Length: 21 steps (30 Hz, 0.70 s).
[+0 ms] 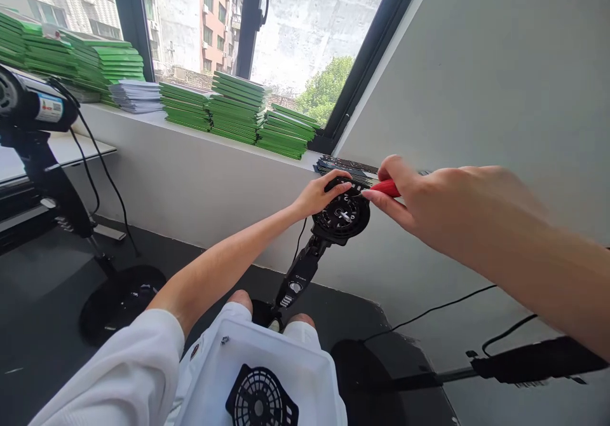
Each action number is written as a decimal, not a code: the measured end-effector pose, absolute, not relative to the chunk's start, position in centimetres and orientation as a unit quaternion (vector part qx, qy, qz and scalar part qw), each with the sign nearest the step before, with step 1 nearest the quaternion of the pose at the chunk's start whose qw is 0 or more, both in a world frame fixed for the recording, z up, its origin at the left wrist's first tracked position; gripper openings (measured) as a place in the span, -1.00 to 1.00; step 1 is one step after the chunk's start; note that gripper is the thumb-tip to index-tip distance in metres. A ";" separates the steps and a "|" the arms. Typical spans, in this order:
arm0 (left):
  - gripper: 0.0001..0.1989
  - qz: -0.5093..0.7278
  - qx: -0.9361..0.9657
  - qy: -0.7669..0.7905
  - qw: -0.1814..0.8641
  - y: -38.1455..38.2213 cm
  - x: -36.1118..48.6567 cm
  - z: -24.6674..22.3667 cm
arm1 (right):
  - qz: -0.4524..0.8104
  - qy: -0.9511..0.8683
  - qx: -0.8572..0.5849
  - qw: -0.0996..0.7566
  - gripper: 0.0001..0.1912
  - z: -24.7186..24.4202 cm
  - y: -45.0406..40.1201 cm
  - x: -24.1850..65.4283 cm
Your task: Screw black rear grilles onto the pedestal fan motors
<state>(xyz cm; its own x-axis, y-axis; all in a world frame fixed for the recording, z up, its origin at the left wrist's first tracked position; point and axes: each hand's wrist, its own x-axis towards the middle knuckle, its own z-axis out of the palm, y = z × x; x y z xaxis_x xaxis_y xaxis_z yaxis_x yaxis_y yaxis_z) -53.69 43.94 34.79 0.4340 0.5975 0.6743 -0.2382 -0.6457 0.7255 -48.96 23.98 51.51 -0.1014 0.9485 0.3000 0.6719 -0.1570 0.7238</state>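
A black round fan-like head (pixel 342 216) sits on a black stand (pixel 298 280) in front of me. My left hand (pixel 326 194) rests on its upper left rim, the thumb lying across the front. The fingers of my right hand (pixel 400 187) are wrapped round a red handle (pixel 387 188), which points left at the head's upper right part; its tip is too small to make out. On my lap is a white tray (pixel 314 362) holding a black vented cover (pixel 260 400) and some small metal pieces (pixel 225 340).
Green stacks (pixel 236 111) and dark flat pieces (pixel 352 165) lie on the window sill. Another black device (pixel 42 105) on a round-based stand is at the left. A third black stand (pixel 538 362) and cables are at the lower right. The wall is close on the right.
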 end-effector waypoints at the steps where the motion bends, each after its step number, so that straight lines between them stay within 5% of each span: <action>1: -0.75 0.519 0.745 0.117 0.402 44.0 -53.7 34.8 | 0.406 0.608 0.658 0.177 -0.53 51.5 24.0 -49.0; 6: -0.74 0.513 0.747 0.120 0.406 44.1 -53.5 34.9 | 0.342 0.661 0.646 0.168 -0.57 51.5 24.0 -48.5; 12: -0.72 0.503 0.755 0.123 0.401 44.2 -53.4 35.2 | 0.476 0.570 0.631 0.223 -0.50 51.4 23.3 -48.5; 16: -0.73 0.511 0.757 0.100 0.395 44.5 -53.3 35.2 | 0.388 0.645 0.629 0.197 -0.60 51.4 23.5 -48.2; 21: -0.73 0.510 0.756 0.113 0.395 44.4 -53.2 35.2 | 0.500 0.566 0.616 0.222 -0.50 51.6 23.6 -48.3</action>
